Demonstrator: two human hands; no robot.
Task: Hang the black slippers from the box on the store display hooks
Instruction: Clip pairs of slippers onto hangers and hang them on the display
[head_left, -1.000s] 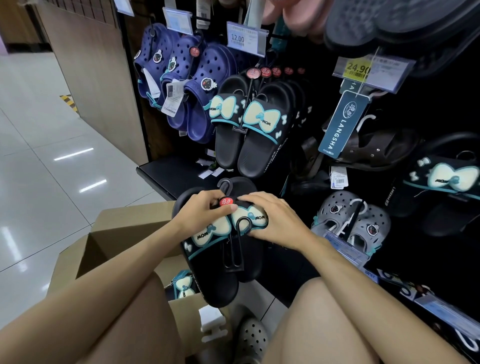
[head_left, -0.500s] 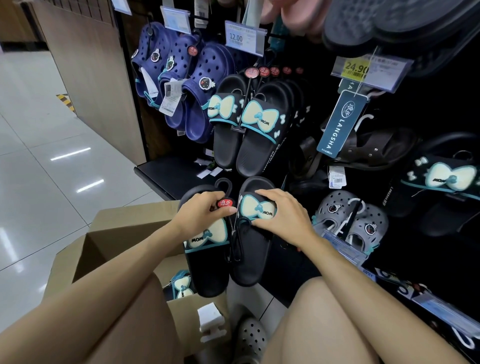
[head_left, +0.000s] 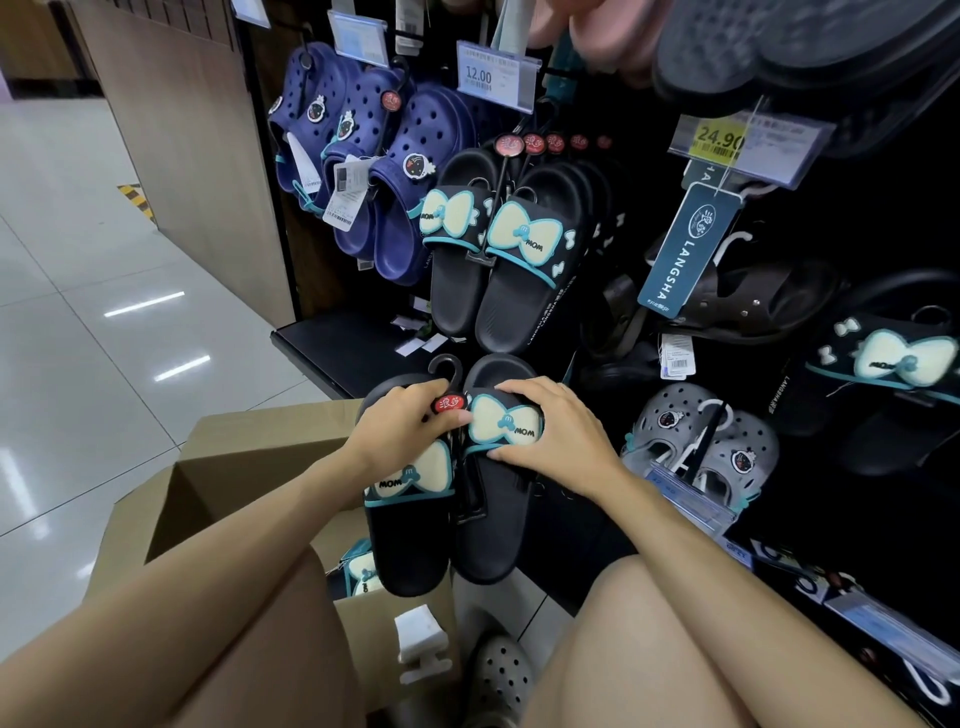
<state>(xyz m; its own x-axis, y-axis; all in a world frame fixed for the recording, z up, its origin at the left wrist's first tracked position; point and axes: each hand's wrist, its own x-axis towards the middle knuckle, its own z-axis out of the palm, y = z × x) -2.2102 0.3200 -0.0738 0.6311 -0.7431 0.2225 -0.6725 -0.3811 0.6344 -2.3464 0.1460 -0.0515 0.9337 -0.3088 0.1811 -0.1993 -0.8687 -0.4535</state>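
The black slippers (head_left: 457, 499), a pair with cream-and-teal bows, hung on a black hanger above the cardboard box (head_left: 244, 467). The left hand (head_left: 400, 431) pinched the hanger's red tag (head_left: 451, 404); the right hand (head_left: 550, 431) gripped one bow strap.

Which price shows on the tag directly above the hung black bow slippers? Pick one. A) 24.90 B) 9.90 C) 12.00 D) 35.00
C: the white price tag reading 12.00 sits right above the hung pair of black slide slippers with cream bows; the yellow 24.90 tag hangs farther right.
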